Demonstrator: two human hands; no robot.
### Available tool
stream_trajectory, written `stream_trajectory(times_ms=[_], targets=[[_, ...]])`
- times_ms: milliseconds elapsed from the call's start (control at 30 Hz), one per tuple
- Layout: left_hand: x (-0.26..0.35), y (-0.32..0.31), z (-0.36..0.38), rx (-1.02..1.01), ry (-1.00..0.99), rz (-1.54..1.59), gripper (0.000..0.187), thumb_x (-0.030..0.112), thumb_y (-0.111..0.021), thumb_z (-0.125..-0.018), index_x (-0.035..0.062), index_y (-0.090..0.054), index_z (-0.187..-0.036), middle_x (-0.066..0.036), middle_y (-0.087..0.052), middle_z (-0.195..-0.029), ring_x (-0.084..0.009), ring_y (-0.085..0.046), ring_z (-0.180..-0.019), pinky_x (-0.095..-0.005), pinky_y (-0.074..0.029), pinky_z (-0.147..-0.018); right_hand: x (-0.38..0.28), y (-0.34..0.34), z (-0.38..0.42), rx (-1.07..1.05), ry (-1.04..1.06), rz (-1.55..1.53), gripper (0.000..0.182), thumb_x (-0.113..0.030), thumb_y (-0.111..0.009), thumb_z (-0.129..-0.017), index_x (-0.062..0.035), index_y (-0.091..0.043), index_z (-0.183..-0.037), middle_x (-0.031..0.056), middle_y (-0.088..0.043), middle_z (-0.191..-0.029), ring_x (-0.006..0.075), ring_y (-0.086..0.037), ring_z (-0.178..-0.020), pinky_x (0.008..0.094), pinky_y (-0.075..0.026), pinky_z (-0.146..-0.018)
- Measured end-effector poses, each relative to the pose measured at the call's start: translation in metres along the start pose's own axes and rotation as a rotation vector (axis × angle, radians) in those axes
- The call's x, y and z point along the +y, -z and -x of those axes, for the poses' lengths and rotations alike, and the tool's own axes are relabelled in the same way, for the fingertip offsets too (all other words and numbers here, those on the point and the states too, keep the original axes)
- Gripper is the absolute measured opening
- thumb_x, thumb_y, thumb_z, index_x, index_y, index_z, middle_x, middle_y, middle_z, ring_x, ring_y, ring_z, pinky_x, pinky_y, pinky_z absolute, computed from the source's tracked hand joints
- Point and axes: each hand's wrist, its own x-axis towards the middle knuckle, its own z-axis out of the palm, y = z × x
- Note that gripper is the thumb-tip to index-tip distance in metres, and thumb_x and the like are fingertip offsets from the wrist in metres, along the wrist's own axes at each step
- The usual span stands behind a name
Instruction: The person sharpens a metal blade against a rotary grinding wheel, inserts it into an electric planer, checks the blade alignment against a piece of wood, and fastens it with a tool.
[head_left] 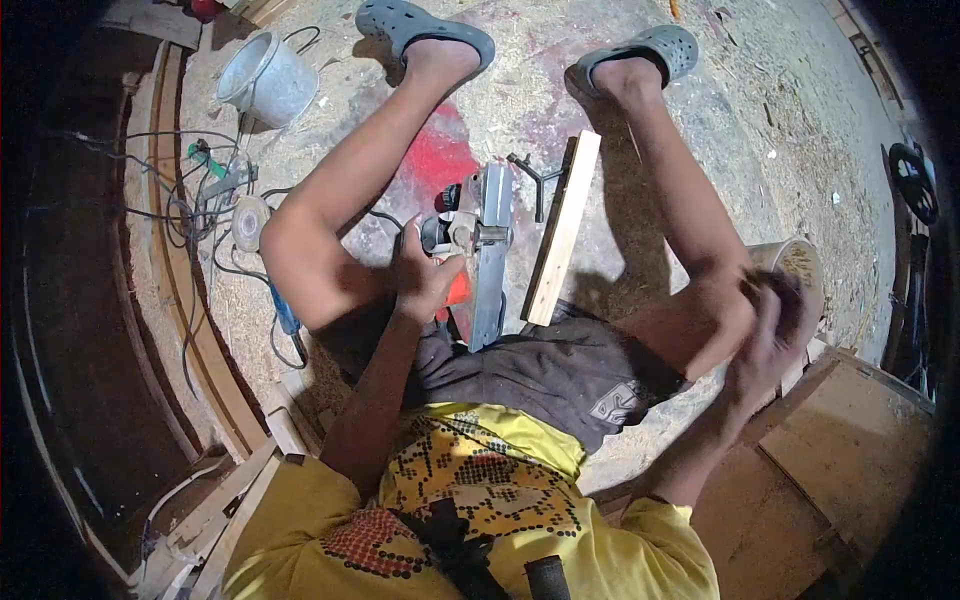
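Note:
An electric planer (490, 270) lies upturned between my thighs, its long grey metal sole facing up and its orange-red body to the left. My left hand (425, 275) is on the planer's left side, thumb over the body and fingers around the side; part of the grip is hidden. To the right of the planer lies a squared wooden strip (566, 235), its near end against my shorts. My right hand (772, 335) is raised beside my right knee, fingers loosely bent and apart, with nothing seen in it. A black T-shaped tool (538, 182) lies between planer and strip.
A grey bucket (268, 80) stands at the far left. Tangled cables (185, 215) and an angle grinder (265, 235) lie at the left. Behind my right hand is a round container (798, 260). Wooden boards (840, 460) lie at the lower right; shavings cover the floor.

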Motion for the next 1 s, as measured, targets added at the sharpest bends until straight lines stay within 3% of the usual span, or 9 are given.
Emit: stream_trajectory(times_ms=[67,100,133,267,567,633,800,933,1000], targets=[[0.000,-0.001,0.001,0.014,0.032,-0.142,0.077,0.022,-0.083,-0.073,-0.0048,-0.049,-0.137,-0.027,-0.061,-0.123,-0.0444,-0.060,-0.117,-0.0496,-0.047,-0.102,-0.008,-0.062,-0.002,-0.203,0.107,0.143,0.017,0.004,-0.068,-0.093,0.0055,-0.068,-0.110,0.0127,-0.073,-0.109,0.0175,-0.070,-0.095,0.0342,-0.059,-0.082],[0.000,-0.003,-0.001,0.012,0.031,-0.141,0.077,0.022,-0.083,-0.073,-0.0048,-0.049,-0.137,-0.027,-0.061,-0.123,-0.0444,-0.060,-0.117,-0.0496,-0.047,-0.102,-0.059,-0.095,0.001,-0.215,0.080,0.634,0.017,0.005,-0.072,-0.087,0.0020,-0.071,-0.104,0.0125,-0.073,-0.105,0.0190,-0.072,-0.093,0.0336,-0.056,-0.082],[-0.001,-0.005,-0.002,0.004,0.040,-0.101,0.079,0.021,-0.083,-0.073,-0.0061,-0.048,-0.138,-0.028,-0.060,-0.124,-0.0447,-0.059,-0.118,-0.0495,-0.047,-0.103,-0.039,-0.119,0.008,-0.331,0.032,0.211,0.021,-0.001,-0.075,-0.086,-0.0017,-0.072,-0.107,0.0161,-0.071,-0.102,0.0276,-0.071,-0.093,0.0366,-0.055,-0.083],[0.006,-0.006,-0.002,0.016,0.064,-0.130,0.084,0.020,-0.083,-0.073,-0.0093,-0.043,-0.141,-0.029,-0.056,-0.129,-0.0447,-0.056,-0.122,-0.0493,-0.045,-0.107,0.039,-0.192,0.025,-0.863,0.112,0.203,0.014,-0.003,-0.070,-0.090,0.0014,-0.068,-0.103,0.0219,-0.065,-0.099,0.0408,-0.065,-0.094,0.0451,-0.052,-0.084],[0.022,0.003,0.007,-0.001,-0.103,-0.094,0.077,0.008,-0.078,-0.076,-0.0004,-0.042,-0.144,-0.023,-0.056,-0.124,-0.0368,-0.058,-0.116,-0.0459,-0.047,-0.103,0.072,-0.228,0.057,-0.799,-0.128,0.002,0.018,-0.002,-0.071,-0.090,0.0036,-0.067,-0.106,0.0239,-0.066,-0.101,0.0422,-0.065,-0.096,0.0448,-0.051,-0.086],[0.028,0.003,0.006,-0.008,-0.124,-0.080,0.074,0.005,-0.076,-0.078,0.0034,-0.043,-0.144,-0.015,-0.065,-0.116,-0.0245,-0.067,-0.105,-0.0384,-0.053,-0.094,0.072,-0.226,0.052,-0.817,-0.173,0.004,0.019,-0.003,-0.071,-0.089,0.0034,-0.067,-0.107,0.0239,-0.066,-0.101,0.0412,-0.066,-0.096,0.0437,-0.051,-0.086],[0.031,0.003,0.000,-0.058,-0.125,-0.209,0.073,0.009,-0.079,-0.076,-0.0036,-0.044,-0.139,-0.025,-0.058,-0.116,-0.0402,-0.061,-0.108,-0.0456,-0.050,-0.097,0.069,-0.234,0.054,-0.694,-0.433,-0.221,0.015,-0.005,-0.068,-0.094,0.0044,-0.065,-0.106,0.0236,-0.065,-0.095,0.0397,-0.065,-0.090,0.0406,-0.051,-0.083],[0.023,-0.012,0.004,0.118,-0.364,-0.567,0.079,0.014,-0.082,-0.073,-0.0088,-0.043,-0.137,-0.032,-0.057,-0.120,-0.0482,-0.059,-0.110,-0.0509,-0.049,-0.098,0.061,-0.283,0.040,-0.342,-0.032,-0.122,0.014,-0.006,-0.063,-0.097,0.0035,-0.063,-0.107,0.0225,-0.062,-0.091,0.0394,-0.063,-0.086,0.0403,-0.050,-0.080],[0.020,-0.019,0.006,0.136,-0.347,-0.613,0.080,0.017,-0.083,-0.070,-0.0102,-0.045,-0.135,-0.035,-0.056,-0.123,-0.0503,-0.058,-0.112,-0.0541,-0.046,-0.101,0.059,-0.316,0.020,-0.172,0.131,-0.177,0.015,-0.010,-0.062,-0.100,0.0027,-0.059,-0.107,0.0181,-0.064,-0.090,0.0294,-0.063,-0.084,0.0387,-0.050,-0.080]])
